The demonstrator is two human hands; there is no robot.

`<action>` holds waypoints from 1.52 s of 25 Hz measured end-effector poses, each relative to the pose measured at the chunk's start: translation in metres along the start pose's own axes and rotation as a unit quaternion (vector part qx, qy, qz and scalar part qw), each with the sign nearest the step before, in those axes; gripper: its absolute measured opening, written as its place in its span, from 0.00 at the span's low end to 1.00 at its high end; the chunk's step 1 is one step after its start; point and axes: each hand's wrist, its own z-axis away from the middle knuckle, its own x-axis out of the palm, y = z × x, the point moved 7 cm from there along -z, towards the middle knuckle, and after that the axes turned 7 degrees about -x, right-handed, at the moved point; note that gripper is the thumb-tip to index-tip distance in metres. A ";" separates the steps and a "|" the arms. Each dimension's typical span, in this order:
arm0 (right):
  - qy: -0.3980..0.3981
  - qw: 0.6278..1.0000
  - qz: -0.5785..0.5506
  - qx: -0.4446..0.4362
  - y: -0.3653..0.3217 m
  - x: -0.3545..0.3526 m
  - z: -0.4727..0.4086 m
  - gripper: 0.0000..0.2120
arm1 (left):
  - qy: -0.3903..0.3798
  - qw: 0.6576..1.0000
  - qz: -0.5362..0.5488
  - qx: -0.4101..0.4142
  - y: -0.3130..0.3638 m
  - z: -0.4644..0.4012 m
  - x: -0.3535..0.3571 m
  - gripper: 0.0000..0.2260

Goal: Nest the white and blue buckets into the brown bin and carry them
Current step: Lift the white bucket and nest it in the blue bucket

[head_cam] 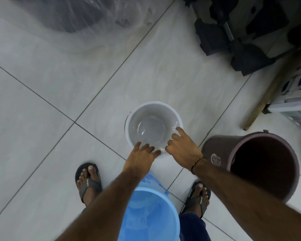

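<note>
White bucket [153,126] is sitting upright on the tiled floor [42,105], just ahead of the person's feet. Empty afaict, thin plastic w/ glossy inside, so prob light, fairly stiff at the rolled rim, walls likely flexing a bit if squeezed. Smooth = could be slippery; rim is the sane grab point, two hands on opposite sides or the dark handle peeking at the left edge.

Blue bucket [151,214] is standing between the feet, nearest the camera, also empty. Brown bin [261,164] is standing to the right, mouth open, near the white one but not touching it. Nothing nested yet.

Left hand [142,156] is reaching down w/ arm extended, fingers spread, tips lying over the near rim. Not curled round it, so no real grip yet imo. Right hand [180,146] is doing same on the near-right rim, index finger stretched along the edge, other fingers loosely bent, wrist w/ a dark band. Both hands unclenched, close together, neither clamped on anything.

Judgement: pre-grasp on white bucket; lift should be easy, watch for rim slipping.
</note>
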 end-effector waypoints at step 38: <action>0.003 0.994 -0.104 0.038 0.027 -0.010 0.035 0.15 | 0.047 0.981 -0.138 0.130 -0.032 0.042 -0.071 0.08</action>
